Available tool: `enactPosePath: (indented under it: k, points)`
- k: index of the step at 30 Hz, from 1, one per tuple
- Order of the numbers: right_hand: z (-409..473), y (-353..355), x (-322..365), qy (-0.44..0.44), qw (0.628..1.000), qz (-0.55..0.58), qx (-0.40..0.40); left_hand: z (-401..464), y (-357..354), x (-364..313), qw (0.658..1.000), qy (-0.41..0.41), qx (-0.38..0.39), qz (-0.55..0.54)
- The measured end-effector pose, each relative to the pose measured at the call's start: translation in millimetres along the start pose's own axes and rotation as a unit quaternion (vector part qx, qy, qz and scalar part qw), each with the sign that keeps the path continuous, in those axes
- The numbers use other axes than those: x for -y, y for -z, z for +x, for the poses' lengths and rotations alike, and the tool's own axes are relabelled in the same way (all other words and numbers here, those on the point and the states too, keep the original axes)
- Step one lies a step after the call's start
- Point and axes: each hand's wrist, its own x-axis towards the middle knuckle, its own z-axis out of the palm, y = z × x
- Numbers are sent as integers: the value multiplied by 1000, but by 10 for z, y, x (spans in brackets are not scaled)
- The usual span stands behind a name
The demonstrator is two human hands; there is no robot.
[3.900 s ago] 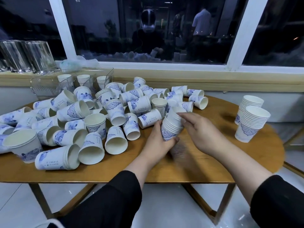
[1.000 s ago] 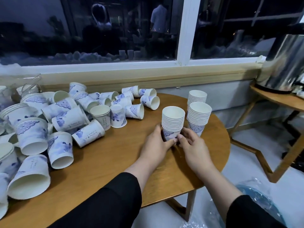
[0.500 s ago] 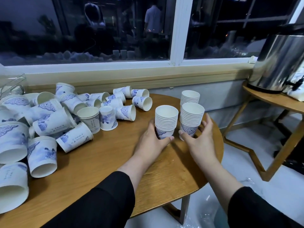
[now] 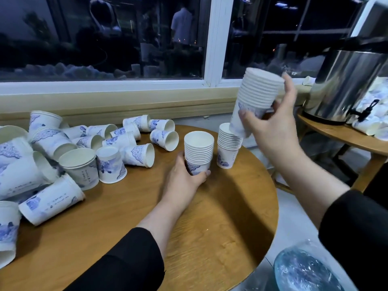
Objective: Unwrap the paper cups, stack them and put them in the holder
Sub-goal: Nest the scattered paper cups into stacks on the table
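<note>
a nested stack of paper cups point(image 4: 255, 106) is being gripped in the air by the right hand point(image 4: 270, 127), fingers and thumb curled round its lower part, its long axis tilted with the open mouth leaning up and to the right. a second stack point(image 4: 198, 153) is being held upright on the round wooden table point(image 4: 210, 217) by the left hand point(image 4: 184, 177), whose fingers are wrapped round its base. the raised stack is lying up and to the right of it, with a third stack point(image 4: 227, 147) standing between them, so the left-held stack is probably being steadied as the receiver.
</note>
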Motion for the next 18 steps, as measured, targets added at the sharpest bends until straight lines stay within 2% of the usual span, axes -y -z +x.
enactPosePath:
  k: [6, 11, 15, 18]
  points:
    - [574, -103, -169, -4, 998, -48, 27, 112, -41, 18, 1000, -9, -6, -19]
    - [510, -298, -553, -19, 994, -94, 60, 189, -62, 55, 1000, -9, -12, -27]
    - [345, -429, -793, -35, 991, -86, 98, 241, -88, 65, 999, -14, -12, -29]
    - [241, -496, -883, -43, 993, -57, 96, 275, -92, 69, 999, -12, -16, -36]
